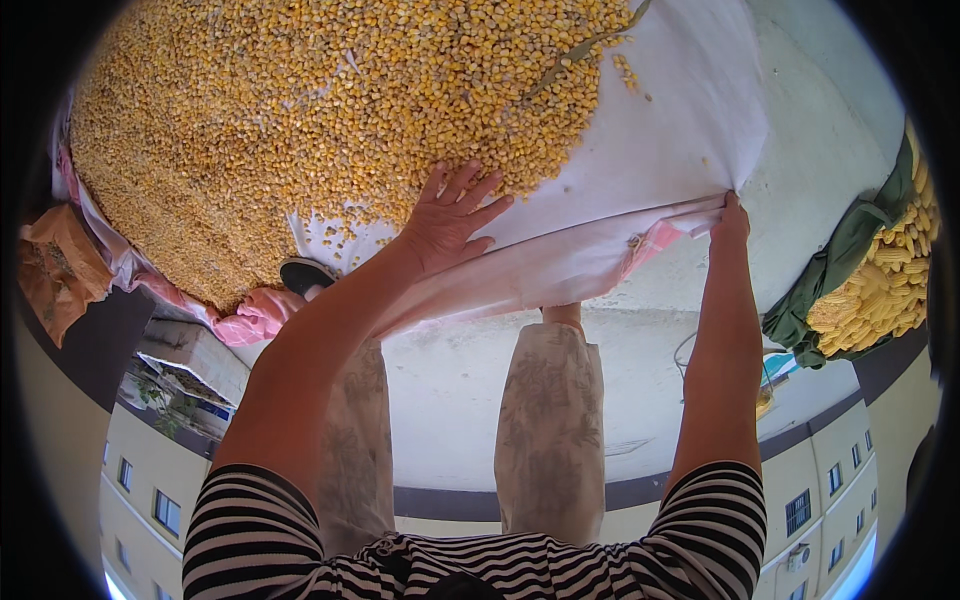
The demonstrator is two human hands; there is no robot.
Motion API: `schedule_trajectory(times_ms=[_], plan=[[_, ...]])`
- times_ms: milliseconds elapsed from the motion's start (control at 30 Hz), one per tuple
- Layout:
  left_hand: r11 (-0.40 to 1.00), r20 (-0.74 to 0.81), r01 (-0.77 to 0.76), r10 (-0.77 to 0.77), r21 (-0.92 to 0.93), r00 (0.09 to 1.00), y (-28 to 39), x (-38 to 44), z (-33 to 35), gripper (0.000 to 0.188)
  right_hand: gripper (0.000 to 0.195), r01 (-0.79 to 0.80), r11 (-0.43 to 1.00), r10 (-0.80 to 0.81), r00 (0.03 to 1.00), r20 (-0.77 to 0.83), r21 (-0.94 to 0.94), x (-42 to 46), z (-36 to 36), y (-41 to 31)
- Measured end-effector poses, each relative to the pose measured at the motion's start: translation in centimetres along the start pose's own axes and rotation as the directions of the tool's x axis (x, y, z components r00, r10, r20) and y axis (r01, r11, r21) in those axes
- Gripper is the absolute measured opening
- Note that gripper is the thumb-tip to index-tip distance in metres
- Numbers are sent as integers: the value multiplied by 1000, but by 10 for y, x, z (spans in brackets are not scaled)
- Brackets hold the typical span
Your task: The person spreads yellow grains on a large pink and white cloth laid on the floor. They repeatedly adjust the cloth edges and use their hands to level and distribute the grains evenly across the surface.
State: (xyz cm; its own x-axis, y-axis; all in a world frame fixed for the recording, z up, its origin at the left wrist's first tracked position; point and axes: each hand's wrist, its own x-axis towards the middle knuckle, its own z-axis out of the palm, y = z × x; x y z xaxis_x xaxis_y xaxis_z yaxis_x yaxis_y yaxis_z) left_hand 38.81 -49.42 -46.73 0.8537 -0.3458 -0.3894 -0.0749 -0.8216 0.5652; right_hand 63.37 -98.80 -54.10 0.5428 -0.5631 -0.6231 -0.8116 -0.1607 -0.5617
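Loose yellow corn kernels (337, 112) are heaped over a white cloth sheet (645, 142). My left hand (450, 221) is spread at the lower edge of the heap, its fingertips by the kernels and its fingers apart. My right hand (731, 217) grips the sheet at its right corner and pulls the edge up into a taut fold (525, 262). Pink cloth (651, 246) shows along that fold. A few stray kernels (625, 71) lie on the bare part of the sheet, beside a long dried leaf (574, 56).
Corn cobs (885, 277) are piled on dark green cloth (840, 255) at the right. An orange woven sack (64, 270) lies far left, above a white box (195, 360). My shoe (306, 276) is against the heap. Concrete floor (450, 397) lies beneath, with a dark low wall edge (442, 502) behind.
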Motion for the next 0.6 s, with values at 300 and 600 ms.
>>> schedule_trajectory(times_ms=[300, 600], plan=[[799, 304, 601, -577, 16, 758, 80, -323, -103, 83, 91, 41, 933, -179, 915, -362, -358, -197, 44, 16], [712, 327, 682, -612, -168, 720, 190, -426, -191, 81, 78, 628, 502, -124, 732, 670, -594, -450, 91, 83]])
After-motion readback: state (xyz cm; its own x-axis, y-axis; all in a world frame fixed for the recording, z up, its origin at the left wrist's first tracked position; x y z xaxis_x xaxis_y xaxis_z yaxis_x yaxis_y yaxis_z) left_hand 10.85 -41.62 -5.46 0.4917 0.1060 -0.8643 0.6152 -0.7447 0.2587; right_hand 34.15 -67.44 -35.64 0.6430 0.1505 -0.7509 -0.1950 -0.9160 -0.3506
